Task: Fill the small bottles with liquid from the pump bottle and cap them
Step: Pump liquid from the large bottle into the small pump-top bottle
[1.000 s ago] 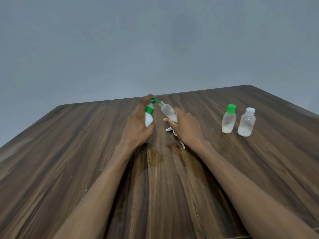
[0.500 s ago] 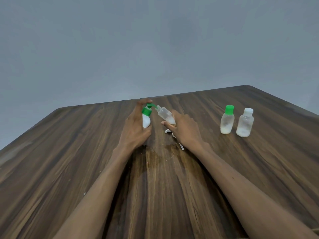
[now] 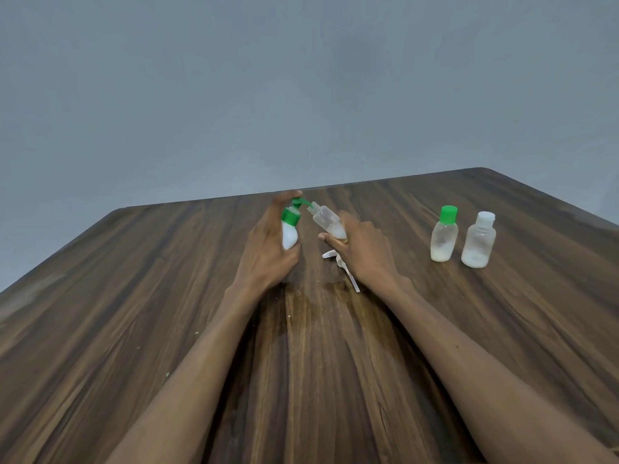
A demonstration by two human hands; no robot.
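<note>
My left grip [image 3: 268, 249] wraps the white pump bottle [image 3: 289, 236], its green spout at the open neck of the tilted clear small bottle [image 3: 329, 221] pinched in my right grip [image 3: 363, 252], a little white liquid inside.

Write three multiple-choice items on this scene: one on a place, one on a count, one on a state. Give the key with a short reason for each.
1. Where do the two capped small bottles stand?
A. On the table to the right of the hands
B. Between the forearms
C. At the table's left edge

2. How many green-capped small bottles stand free on the table?
A. None
B. One
C. Three

3. How is the bottle in the right hand held?
A. Capped and upright
B. Lying flat on the table
C. Uncapped, tilted toward the pump spout

Key: 1 A, the green-capped bottle and white-capped bottle stand right of the right hand. 2 B, only one has a green cap. 3 C, the open bottle leans to the pump bottle gripped by the left hand.
</note>
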